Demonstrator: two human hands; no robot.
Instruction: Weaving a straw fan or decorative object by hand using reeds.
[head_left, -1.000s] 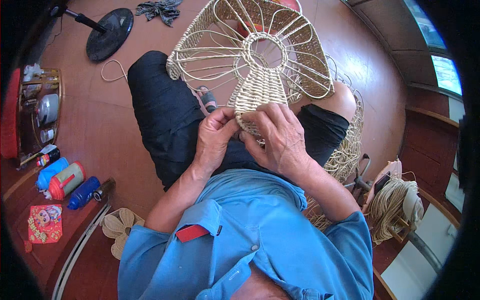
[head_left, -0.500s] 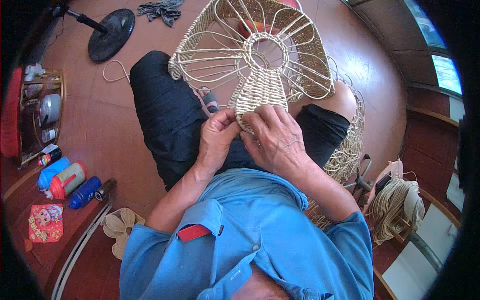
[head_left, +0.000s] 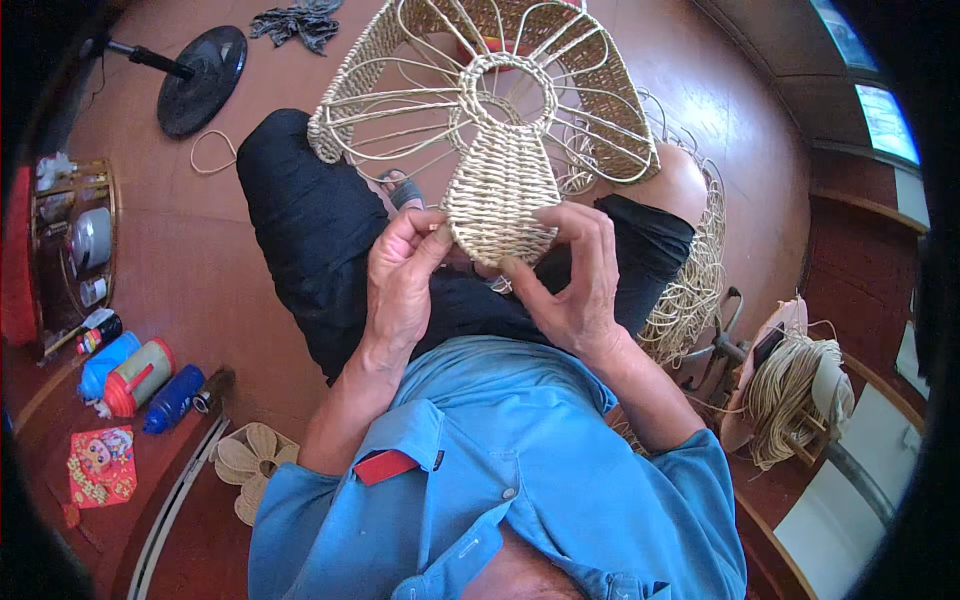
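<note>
A pale woven basket (head_left: 500, 190) rests across my lap. One petal-shaped section is closely woven and points toward me, while the other loops around its centre ring are open frames. My left hand (head_left: 400, 275) pinches the left edge of the woven petal between thumb and fingers. At the petal's lower right edge, my right hand (head_left: 580, 275) holds it, with the thumb near the rounded tip and the fingers on the right side. A short loose cord end shows just below the tip. Part of the basket's wall runs past the top of the view.
Coiled cord (head_left: 695, 290) lies beside my right knee, and a cord bundle (head_left: 790, 410) hangs at the right. Thermos flasks and bottles (head_left: 145, 380) lie at the left. A stand with a round black base (head_left: 203, 80) and a dark cloth (head_left: 300, 22) are on the floor ahead.
My right hand has drawn back from over the petal to its right edge, uncovering the weave. My left hand and the basket sit slightly further left in the view.
</note>
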